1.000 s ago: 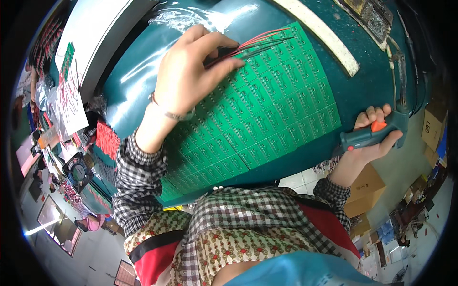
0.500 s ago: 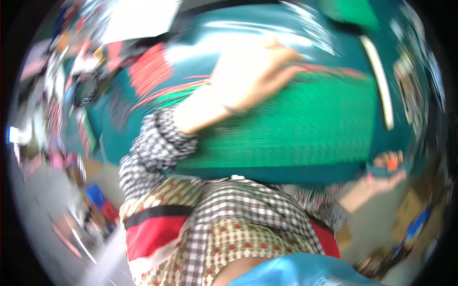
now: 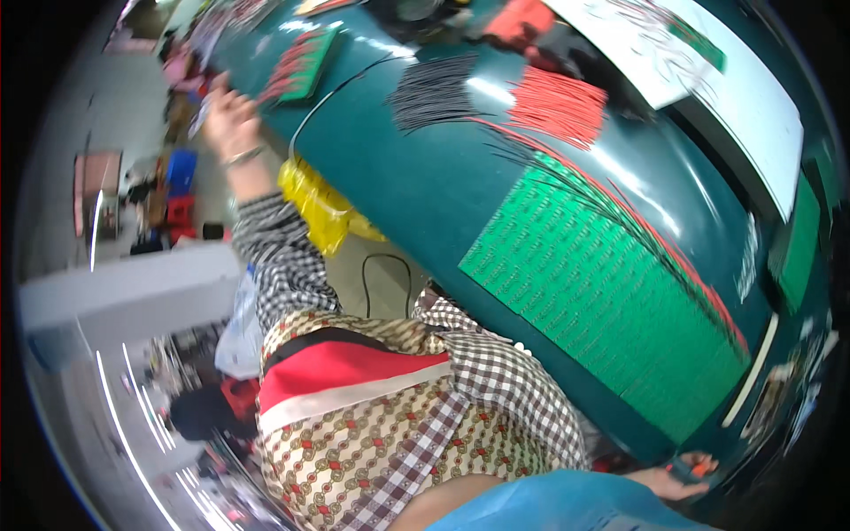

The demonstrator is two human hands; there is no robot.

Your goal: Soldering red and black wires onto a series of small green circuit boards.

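My left hand (image 3: pixel 232 124) is stretched far out to the left, past the table's edge, its fingers curled. Something pale and thin shows beside it, too blurred to name. My right hand (image 3: pixel 683 478) is low at the right near the table's front edge, its fingers bent round a small orange and dark tool (image 3: pixel 703 467) whose kind I cannot make out. Between them lies a wide sheet of green circuit boards (image 3: pixel 611 301), with red wires (image 3: pixel 660 239) and black wires along its far edge. Neither hand touches the sheet.
Black wires (image 3: pixel 434 88) and red wires (image 3: pixel 560 106) lie in bundles on the green table (image 3: pixel 372 168). A small green board with red wires (image 3: pixel 305 71) is at the far left. A yellow bag (image 3: pixel 314 208) hangs at the edge. A white panel (image 3: pixel 753 97) stands far right.
My left hand has left the circuit board sheet and swung out to the left. The view has turned left, so the sheet now appears tilted and farther right. My right hand still holds the orange tool.
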